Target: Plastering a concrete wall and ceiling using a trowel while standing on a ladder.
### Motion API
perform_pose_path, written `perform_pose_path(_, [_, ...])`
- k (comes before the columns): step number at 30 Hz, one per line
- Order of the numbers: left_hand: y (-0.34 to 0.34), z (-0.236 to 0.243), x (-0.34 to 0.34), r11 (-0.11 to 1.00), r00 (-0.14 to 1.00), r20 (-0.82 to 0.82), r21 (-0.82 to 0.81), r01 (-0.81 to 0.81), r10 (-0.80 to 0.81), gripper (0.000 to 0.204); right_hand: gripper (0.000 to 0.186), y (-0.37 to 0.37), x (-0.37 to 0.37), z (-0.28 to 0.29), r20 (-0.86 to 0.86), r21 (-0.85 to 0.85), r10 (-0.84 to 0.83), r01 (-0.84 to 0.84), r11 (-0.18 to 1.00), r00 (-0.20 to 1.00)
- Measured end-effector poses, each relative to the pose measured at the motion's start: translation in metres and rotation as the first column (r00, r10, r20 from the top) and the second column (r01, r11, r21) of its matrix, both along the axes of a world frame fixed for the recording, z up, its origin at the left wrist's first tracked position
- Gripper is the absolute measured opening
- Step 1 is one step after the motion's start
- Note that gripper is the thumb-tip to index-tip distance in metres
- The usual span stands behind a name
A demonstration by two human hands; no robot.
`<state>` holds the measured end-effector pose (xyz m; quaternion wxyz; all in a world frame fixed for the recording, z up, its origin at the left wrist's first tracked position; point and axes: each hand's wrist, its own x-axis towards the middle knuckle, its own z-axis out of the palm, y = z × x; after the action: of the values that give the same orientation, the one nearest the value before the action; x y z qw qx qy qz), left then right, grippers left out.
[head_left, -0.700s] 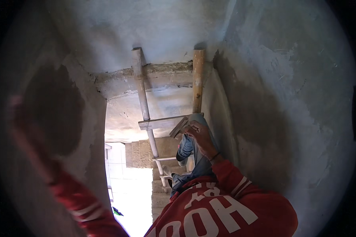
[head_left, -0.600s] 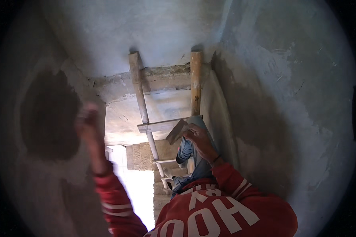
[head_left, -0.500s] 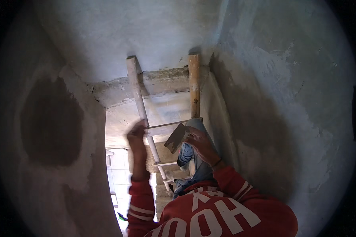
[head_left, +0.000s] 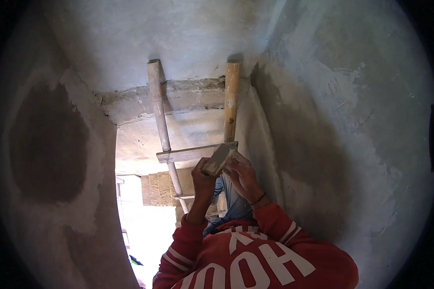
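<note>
In front of me my right hand (head_left: 243,179) grips a flat, rectangular grey-brown plate (head_left: 219,158) by its right end. It resembles a plasterer's scraper, with pale, putty-like matter near the right fingers; its exact kind does not show. My left hand (head_left: 203,179) closes on the plate's lower left end, its thumb and fingers at the edge. Just beyond both hands is the wooden ladder's flat upper rung (head_left: 183,155). Some of that rung is hidden behind the plate.
The ladder's left pole (head_left: 158,103) and right pole (head_left: 231,101) lean on the far plastered wall (head_left: 193,38). Rough plaster with a dark damp patch (head_left: 50,144) covers the left wall; the right wall (head_left: 313,159) has another. Bright floor (head_left: 152,241) shows far below, lower left.
My left hand has come right from beside the ladder's left pole and now holds the plate's left end. The plate has turned and risen slightly. The view has shifted a little.
</note>
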<state>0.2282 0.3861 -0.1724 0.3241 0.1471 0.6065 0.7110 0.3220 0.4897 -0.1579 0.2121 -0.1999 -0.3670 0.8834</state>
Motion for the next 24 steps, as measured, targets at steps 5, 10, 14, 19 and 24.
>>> perform_pose_path(5, [-0.003,0.010,0.016,0.988,0.980,0.199,0.156,-0.010,-0.021,0.036,0.023,-0.008,-0.002,-0.001,-0.003,0.004,-0.080,0.080,0.997,0.997])
perform_pose_path(10, [0.002,-0.008,0.019,0.975,0.974,0.211,0.218,0.036,-0.084,0.035,0.013,-0.006,-0.002,0.008,-0.003,0.180,-0.313,0.308,0.934,0.950])
perform_pose_path(14, [0.019,-0.007,0.019,0.977,0.973,0.232,0.212,-0.031,-0.019,0.031,0.011,-0.006,0.000,-0.006,0.009,0.294,-0.381,0.362,0.884,0.924])
perform_pose_path(19, [0.042,0.011,0.013,0.919,0.891,0.454,0.350,-0.180,0.002,0.018,0.020,0.008,0.004,-0.019,0.120,0.490,-0.342,0.244,0.837,0.932])
perform_pose_path(24, [0.072,0.003,-0.023,0.960,0.998,0.020,0.272,-0.067,0.064,0.024,0.019,0.042,0.003,-0.061,0.264,0.881,-0.445,-0.026,0.472,0.856])
